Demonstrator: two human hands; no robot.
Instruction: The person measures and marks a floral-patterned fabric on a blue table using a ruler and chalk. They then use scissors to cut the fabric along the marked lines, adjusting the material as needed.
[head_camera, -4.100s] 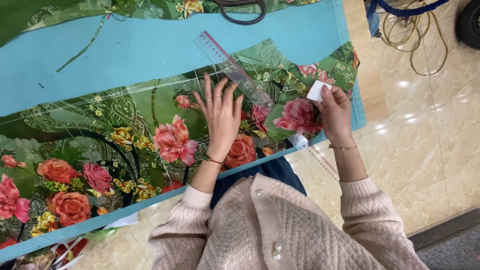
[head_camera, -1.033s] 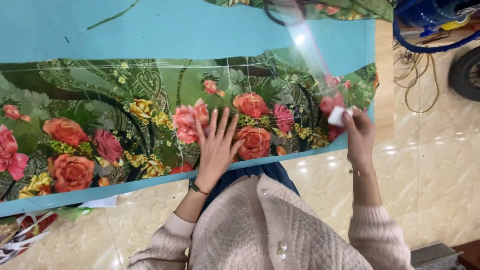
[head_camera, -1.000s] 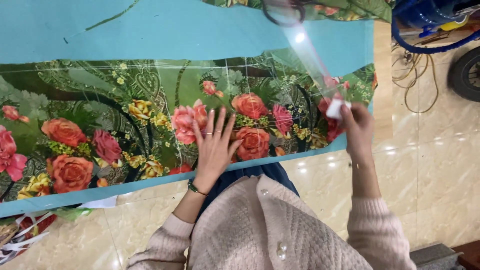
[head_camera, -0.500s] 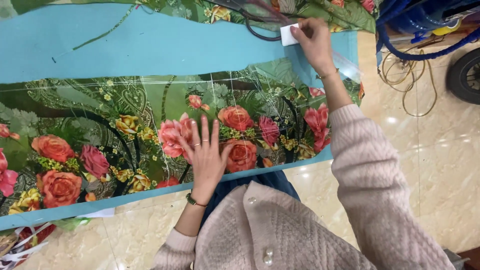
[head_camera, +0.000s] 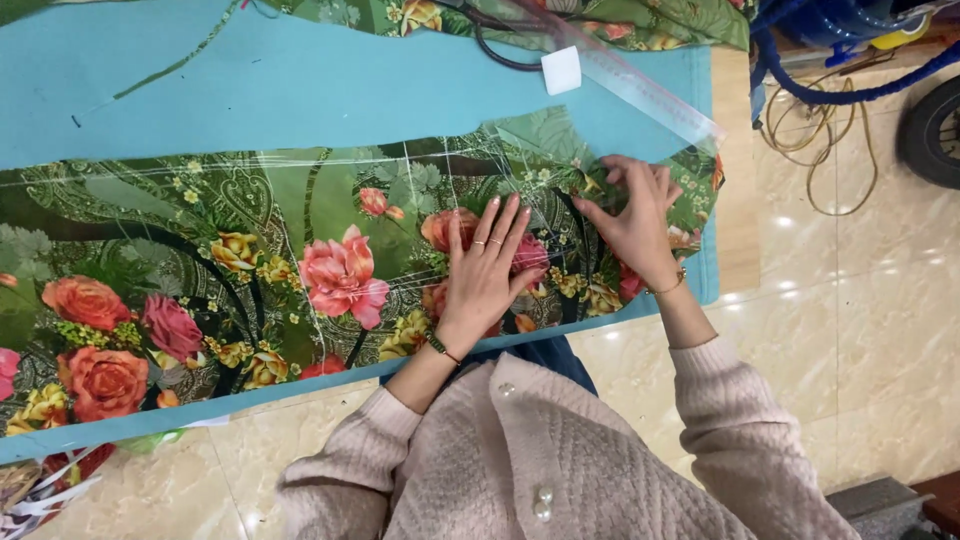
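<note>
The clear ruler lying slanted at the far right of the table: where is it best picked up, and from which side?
Grip the clear ruler at its lower right end near the table's blue edge, coming in from the right. That end lies flat and bare on the blue surface; the upper end runs onto bunched green fabric beside the white chalk block. The right hand is nearest.

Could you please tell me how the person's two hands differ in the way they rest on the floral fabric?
The left hand lies flat with fingers spread; the right hand has its fingers bent, pressing nearer the fabric's end. The left hand wears rings, and none show on the right hand. Both touch the floral fabric and hold nothing.
</note>
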